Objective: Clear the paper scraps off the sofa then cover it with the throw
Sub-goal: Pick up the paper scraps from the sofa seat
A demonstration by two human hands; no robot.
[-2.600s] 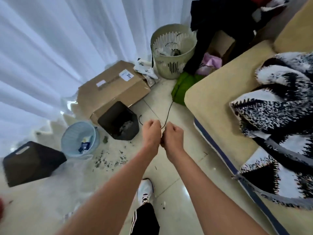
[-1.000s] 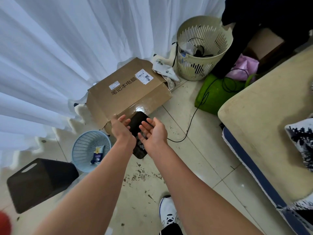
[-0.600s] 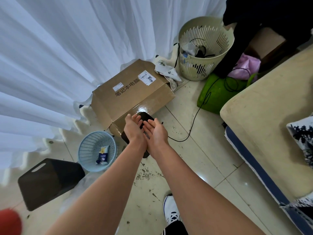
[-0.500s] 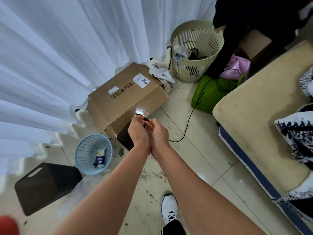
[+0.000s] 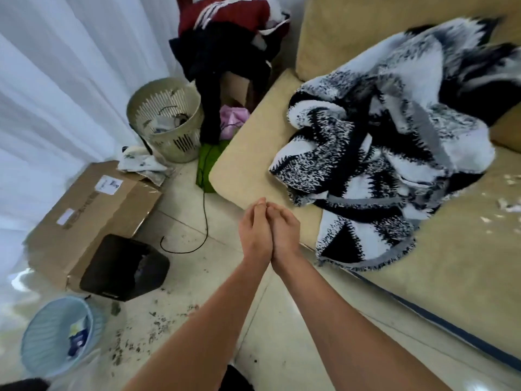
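My left hand [image 5: 255, 235] and my right hand [image 5: 283, 234] are pressed palm to palm in front of me, fingers straight, over the floor by the front edge of the tan sofa [image 5: 248, 162]. I see nothing held between them. A black, white and grey throw [image 5: 380, 153] lies bunched on the sofa seat, one corner hanging over the front edge. White paper scraps [image 5: 504, 204] are scattered on the seat at the far right. A black bin [image 5: 124, 268] lies tipped on the floor to the left.
A cardboard box [image 5: 87, 213] sits behind the black bin. A beige slatted basket [image 5: 169, 119] stands by the white curtain, a pale blue basket [image 5: 56, 337] at lower left. A black cable [image 5: 205, 215] and dark crumbs lie on the tiles. Clothes are piled at the sofa's end.
My hands opened over the black bin, then came back together. My view has swung right from the bin to the sofa, bringing the throw and the scraps into sight.
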